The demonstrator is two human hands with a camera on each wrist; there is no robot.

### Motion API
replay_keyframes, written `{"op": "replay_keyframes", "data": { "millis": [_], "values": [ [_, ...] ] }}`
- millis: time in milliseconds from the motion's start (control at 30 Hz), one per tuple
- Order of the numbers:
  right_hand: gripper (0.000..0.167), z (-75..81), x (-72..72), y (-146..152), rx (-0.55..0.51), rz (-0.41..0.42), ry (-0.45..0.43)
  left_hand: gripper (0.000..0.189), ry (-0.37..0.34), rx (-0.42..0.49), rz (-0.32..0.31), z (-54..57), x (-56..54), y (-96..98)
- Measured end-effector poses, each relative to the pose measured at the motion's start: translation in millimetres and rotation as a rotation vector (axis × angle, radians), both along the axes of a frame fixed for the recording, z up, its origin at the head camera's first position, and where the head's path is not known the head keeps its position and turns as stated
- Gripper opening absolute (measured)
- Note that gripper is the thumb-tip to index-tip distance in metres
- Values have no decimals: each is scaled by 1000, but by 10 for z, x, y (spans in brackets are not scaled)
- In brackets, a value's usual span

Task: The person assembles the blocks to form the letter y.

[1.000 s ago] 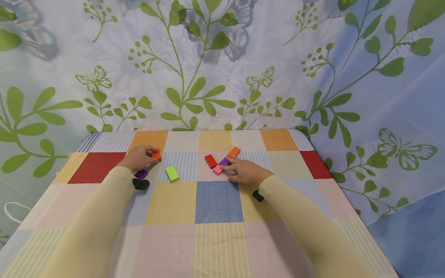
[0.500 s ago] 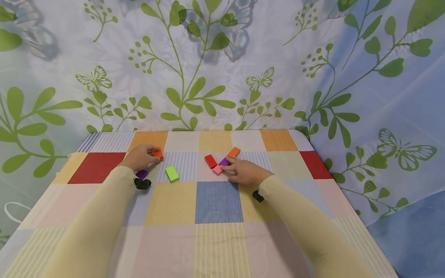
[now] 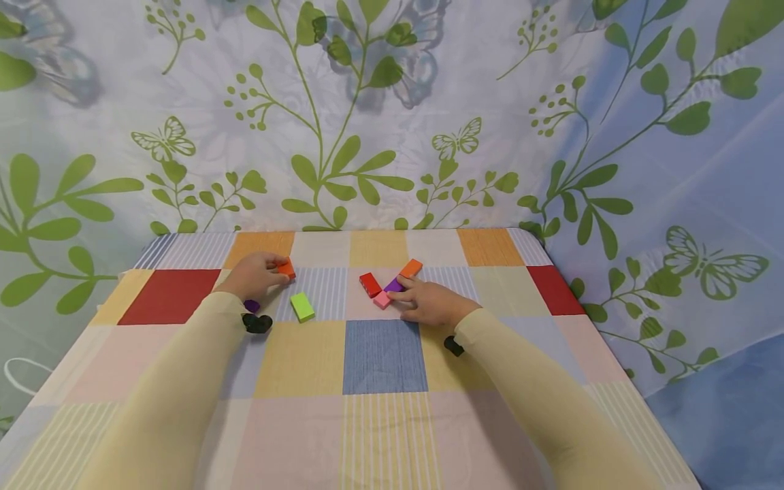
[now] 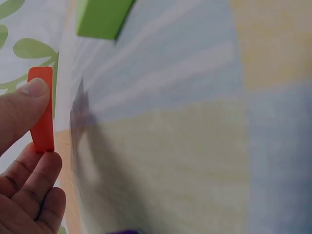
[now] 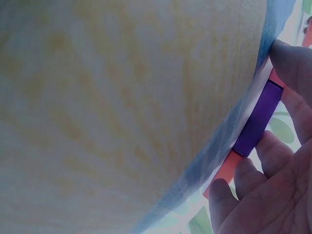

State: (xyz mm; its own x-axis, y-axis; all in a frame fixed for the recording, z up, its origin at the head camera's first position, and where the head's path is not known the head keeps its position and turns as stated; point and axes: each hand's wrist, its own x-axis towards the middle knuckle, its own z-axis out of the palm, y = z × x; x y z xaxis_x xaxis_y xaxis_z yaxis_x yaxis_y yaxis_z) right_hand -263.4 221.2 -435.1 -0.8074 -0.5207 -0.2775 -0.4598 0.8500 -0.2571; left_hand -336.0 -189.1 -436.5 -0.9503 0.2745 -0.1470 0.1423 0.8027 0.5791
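My left hand (image 3: 250, 275) pinches an orange block (image 3: 286, 269) between thumb and fingertips; the left wrist view has this block (image 4: 43, 112) upright above the cloth. A lime green block (image 3: 303, 307) lies just right of that hand. Fingers of my right hand (image 3: 435, 304) rest against a slanting row made of a pink block (image 3: 382, 300), a purple block (image 3: 392, 286) and another orange block (image 3: 411, 267). In the right wrist view, bent fingers lie along the purple block (image 5: 258, 118). Left of the row, a red block (image 3: 370, 285) angles away from the pink one.
Beneath the left wrist, a second purple block (image 3: 252, 305) is mostly hidden. A patchwork cloth (image 3: 386, 357) covers the table. A leaf-patterned curtain (image 3: 380, 136) hangs behind it and along the right side.
My left hand has shifted slightly right with the orange block, toward the green one, hiding more of the purple block by its wrist. The right hand and its row stay put.
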Motion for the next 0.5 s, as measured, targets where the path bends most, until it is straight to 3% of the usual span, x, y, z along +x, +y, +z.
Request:
{"op": "replay_keyframes", "data": {
  "millis": [500],
  "values": [
    [61, 20, 17, -7, 0, -6, 6, 53, 50, 37, -37, 51, 6, 202]
  ]
}}
